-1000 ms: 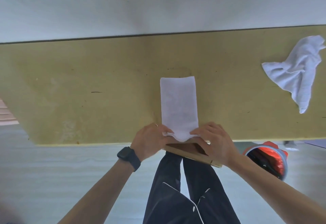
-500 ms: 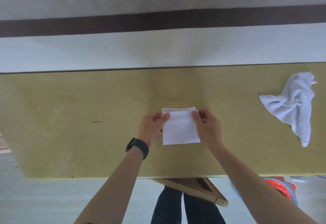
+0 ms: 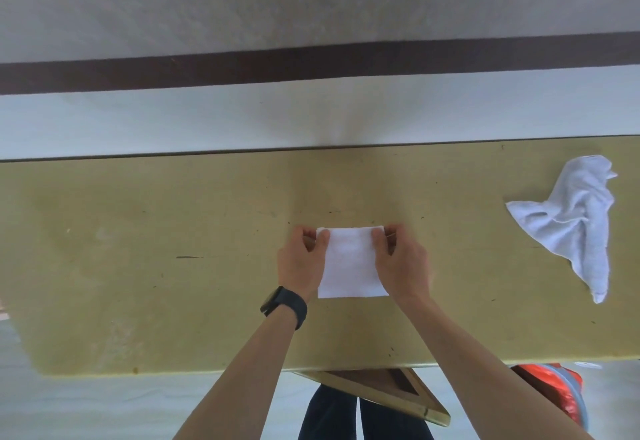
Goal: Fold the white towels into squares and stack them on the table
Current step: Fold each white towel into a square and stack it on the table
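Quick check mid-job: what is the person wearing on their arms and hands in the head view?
Both forearms are bare, with no sleeves in view. The left hand and the right hand have no gloves. A black watch with a dark rectangular face and a black band is on the left wrist. The right wrist has nothing on it.

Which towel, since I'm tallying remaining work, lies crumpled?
The crumpled towel at far right, untouched; the folded towel lies flat, pinched by the left hand and right hand.
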